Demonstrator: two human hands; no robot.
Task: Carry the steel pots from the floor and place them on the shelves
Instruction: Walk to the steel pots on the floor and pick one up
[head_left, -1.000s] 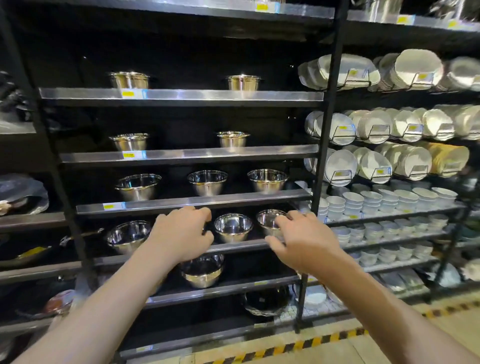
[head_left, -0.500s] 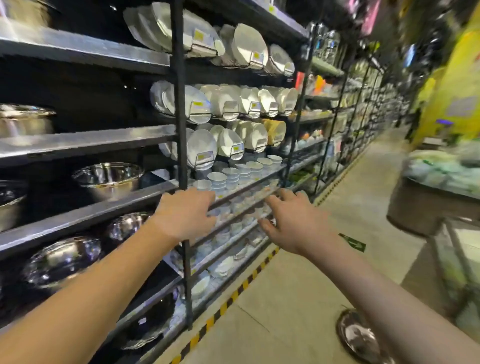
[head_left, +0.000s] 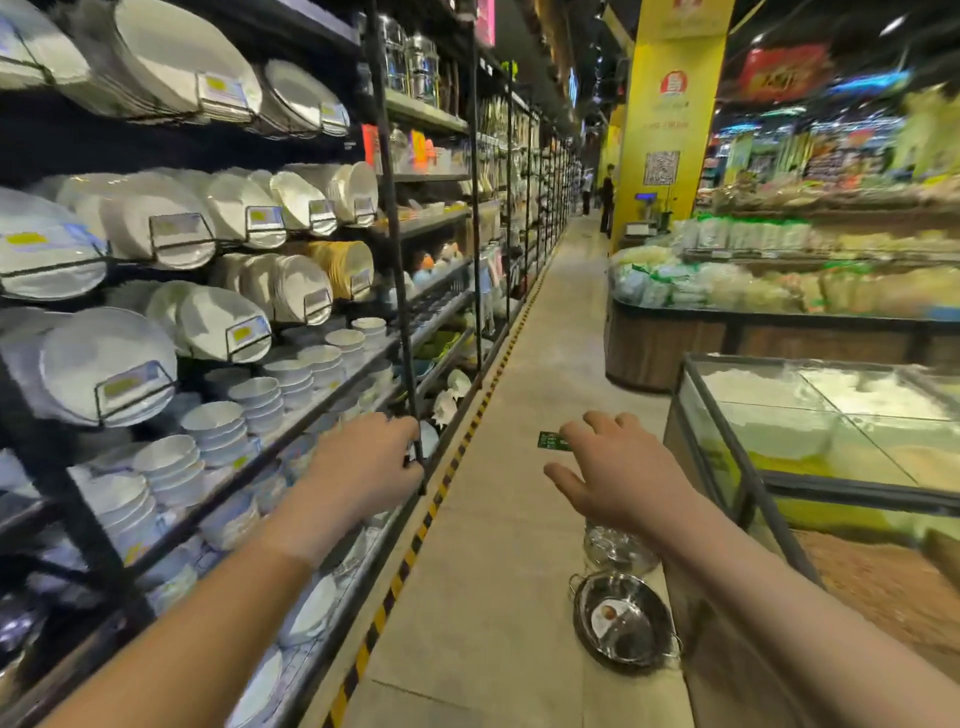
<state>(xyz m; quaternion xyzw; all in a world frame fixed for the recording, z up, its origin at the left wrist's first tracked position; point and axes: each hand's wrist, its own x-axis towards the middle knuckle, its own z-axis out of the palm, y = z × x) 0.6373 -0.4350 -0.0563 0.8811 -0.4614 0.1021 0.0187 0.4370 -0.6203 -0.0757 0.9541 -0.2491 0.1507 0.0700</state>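
A shallow steel pot (head_left: 626, 623) with two small handles and a round label inside lies on the floor at the lower right, against the glass case. Just behind it stands another steel pot (head_left: 615, 551), partly hidden by my right forearm. My right hand (head_left: 618, 470) hovers above them with fingers spread and holds nothing. My left hand (head_left: 366, 470) is stretched out in front of the shelf rack (head_left: 400, 291), fingers loosely curled, empty. The shelves with steel bowls are out of view to the left.
White plates (head_left: 156, 223) and stacked bowls (head_left: 218, 431) fill the rack on the left. A yellow-black stripe (head_left: 447, 467) runs along its foot. A glass-topped case (head_left: 810, 415) and produce stands line the right. The aisle floor (head_left: 519, 415) runs ahead, with people standing far off.
The view has swung right from the steel-bowl shelves to look down the aisle. Both hands left the shelf, and the pots on the floor came into view under my right arm.
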